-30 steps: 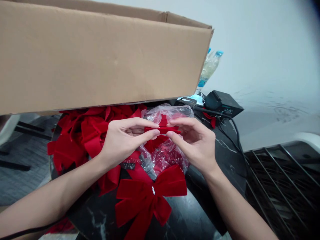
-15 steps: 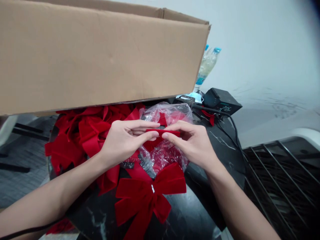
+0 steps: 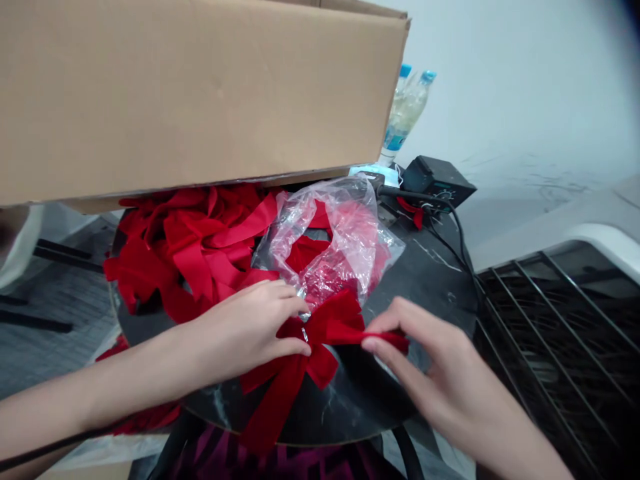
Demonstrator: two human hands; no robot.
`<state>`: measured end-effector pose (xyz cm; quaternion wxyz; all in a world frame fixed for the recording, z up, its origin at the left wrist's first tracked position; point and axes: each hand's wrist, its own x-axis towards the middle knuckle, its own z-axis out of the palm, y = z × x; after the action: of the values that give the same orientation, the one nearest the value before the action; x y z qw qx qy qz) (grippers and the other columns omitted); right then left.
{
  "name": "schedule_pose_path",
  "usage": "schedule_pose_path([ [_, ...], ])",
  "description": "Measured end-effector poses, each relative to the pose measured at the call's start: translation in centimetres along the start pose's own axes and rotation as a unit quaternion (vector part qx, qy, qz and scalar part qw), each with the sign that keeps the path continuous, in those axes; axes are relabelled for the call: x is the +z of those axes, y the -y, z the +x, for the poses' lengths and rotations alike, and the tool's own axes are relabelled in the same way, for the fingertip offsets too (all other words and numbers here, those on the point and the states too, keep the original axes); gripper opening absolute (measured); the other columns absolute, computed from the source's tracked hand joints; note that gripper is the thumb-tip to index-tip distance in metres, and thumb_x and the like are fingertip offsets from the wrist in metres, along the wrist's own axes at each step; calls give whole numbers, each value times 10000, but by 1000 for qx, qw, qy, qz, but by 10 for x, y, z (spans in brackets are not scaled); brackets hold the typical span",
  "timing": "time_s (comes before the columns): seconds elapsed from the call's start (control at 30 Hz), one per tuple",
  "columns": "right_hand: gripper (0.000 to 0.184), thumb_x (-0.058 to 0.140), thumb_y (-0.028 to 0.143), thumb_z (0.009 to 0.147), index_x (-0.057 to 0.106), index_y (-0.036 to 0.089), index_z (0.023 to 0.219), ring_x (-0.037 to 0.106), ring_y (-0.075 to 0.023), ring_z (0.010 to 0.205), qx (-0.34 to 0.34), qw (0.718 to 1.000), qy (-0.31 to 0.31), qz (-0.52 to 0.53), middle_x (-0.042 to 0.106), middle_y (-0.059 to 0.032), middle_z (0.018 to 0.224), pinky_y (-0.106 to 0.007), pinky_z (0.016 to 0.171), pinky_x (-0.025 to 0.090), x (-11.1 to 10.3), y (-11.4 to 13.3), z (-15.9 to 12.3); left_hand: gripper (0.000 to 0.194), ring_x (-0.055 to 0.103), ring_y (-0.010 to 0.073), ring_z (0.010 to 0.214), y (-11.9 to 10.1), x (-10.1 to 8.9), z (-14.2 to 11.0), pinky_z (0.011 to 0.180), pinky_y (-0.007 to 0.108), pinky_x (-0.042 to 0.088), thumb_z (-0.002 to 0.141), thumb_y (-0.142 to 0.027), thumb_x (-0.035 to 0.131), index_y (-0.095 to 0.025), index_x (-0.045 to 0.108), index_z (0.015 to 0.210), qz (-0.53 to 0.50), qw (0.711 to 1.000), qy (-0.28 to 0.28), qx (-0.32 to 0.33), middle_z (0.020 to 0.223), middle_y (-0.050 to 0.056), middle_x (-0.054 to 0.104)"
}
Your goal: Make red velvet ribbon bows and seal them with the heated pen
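A red velvet bow (image 3: 320,363) with a small silvery fastening at its middle lies over the dark round table. My left hand (image 3: 273,320) is closed over the bow's left loops, thumb and fingers beside the fastening. At the bow's right side, my right hand (image 3: 425,353) pinches a folded red velvet ribbon piece (image 3: 387,339) between thumb and fingers. That piece meets the bow's right loop, and I cannot tell whether the two are joined. Just beyond the bow sits a clear plastic bag (image 3: 357,240) with red pieces inside.
A heap of red ribbons (image 3: 200,240) covers the table's left part. Behind it stands a large cardboard box (image 3: 210,100). Plastic bottles (image 3: 407,113), a black device (image 3: 437,181) and cables are at the back right. A black wire rack (image 3: 565,320) stands right of the table (image 3: 425,267).
My hands have come down from above the bag to the bow. My left hand has let go of the folded ribbon piece and grips the bow; my right hand has moved right and down.
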<state>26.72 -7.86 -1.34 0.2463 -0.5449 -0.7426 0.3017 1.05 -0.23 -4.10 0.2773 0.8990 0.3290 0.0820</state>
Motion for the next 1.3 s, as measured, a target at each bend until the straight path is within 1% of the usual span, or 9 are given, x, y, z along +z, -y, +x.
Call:
schedule_pose_path([
  [0.13, 99, 512, 334, 1036, 595, 282, 1023, 687, -186, 951, 76, 995, 47, 46, 709, -21, 1075, -314, 823, 527, 39, -9, -38, 188, 645, 327, 1027, -6, 22, -3, 963, 510, 469, 944, -301, 629, -155, 693, 1043, 73, 997, 19, -14, 1042, 122, 697],
  [0.23, 93, 515, 331, 1029, 586, 276, 1009, 640, -240, 1195, 87, 994, -4, 62, 679, -52, 1249, -401, 1011, 489, 69, -13, -43, 126, 634, 295, 1013, -11, 24, -3, 913, 431, 480, 877, -249, 655, -180, 645, 981, 3, 999, 9, -47, 1026, 89, 684],
  [0.37, 54, 561, 277, 1002, 595, 259, 964, 641, -248, 1160, 25, 992, -62, 105, 684, -75, 1186, -403, 994, 500, 84, -11, -40, 162, 668, 236, 935, -18, 11, -7, 849, 345, 493, 889, -313, 655, -225, 602, 1014, -136, 988, -22, -69, 968, 27, 710],
  [0.5, 43, 603, 279, 986, 622, 249, 962, 667, -215, 1040, -4, 985, -76, 152, 686, -63, 1100, -347, 934, 522, 65, -7, -38, 183, 690, 219, 966, -23, -7, -9, 868, 317, 508, 911, -355, 660, -235, 581, 1024, -248, 966, -14, -70, 1009, 14, 716],
  [0.67, 126, 630, 335, 985, 637, 241, 902, 678, -169, 939, 48, 974, 3, 220, 706, -26, 1035, -273, 839, 533, 25, -4, -32, 246, 680, 191, 834, -23, -15, -2, 798, 298, 504, 848, -323, 743, -243, 561, 994, -321, 940, 42, -109, 849, -29, 686],
  [0.87, 195, 600, 386, 1000, 638, 244, 871, 632, -135, 731, 81, 983, 86, 142, 701, 32, 806, -255, 709, 487, 11, 1, -29, 251, 629, 174, 942, -24, -11, 1, 868, 280, 477, 852, -373, 759, -235, 581, 964, -315, 943, -32, -101, 972, -19, 661],
  [1.07, 128, 643, 359, 976, 702, 265, 912, 668, -144, 765, 24, 998, 28, 45, 742, 28, 872, -259, 744, 495, -8, -8, -20, 210, 700, 161, 828, -23, -7, 0, 770, 275, 531, 946, -306, 675, -253, 509, 1064, -570, 802, 106, -144, 923, 31, 771],
  [1.2, 89, 626, 294, 983, 703, 255, 964, 690, -161, 804, -40, 997, 24, -56, 751, 5, 923, -273, 754, 510, -31, -12, -6, 214, 642, 103, 736, -26, 0, 9, 675, 186, 485, 992, -406, 607, -204, 548, 954, -641, 746, 59, -171, 894, 55, 757],
  [1.3, 76, 639, 246, 968, 714, 242, 975, 692, -187, 913, -88, 988, -36, -121, 741, -27, 1008, -300, 844, 511, -41, -7, -10, 193, 665, 117, 745, -28, 5, 16, 678, 188, 500, 980, -339, 625, -195, 541, 885, -665, 723, 14, -185, 887, 71, 762],
])
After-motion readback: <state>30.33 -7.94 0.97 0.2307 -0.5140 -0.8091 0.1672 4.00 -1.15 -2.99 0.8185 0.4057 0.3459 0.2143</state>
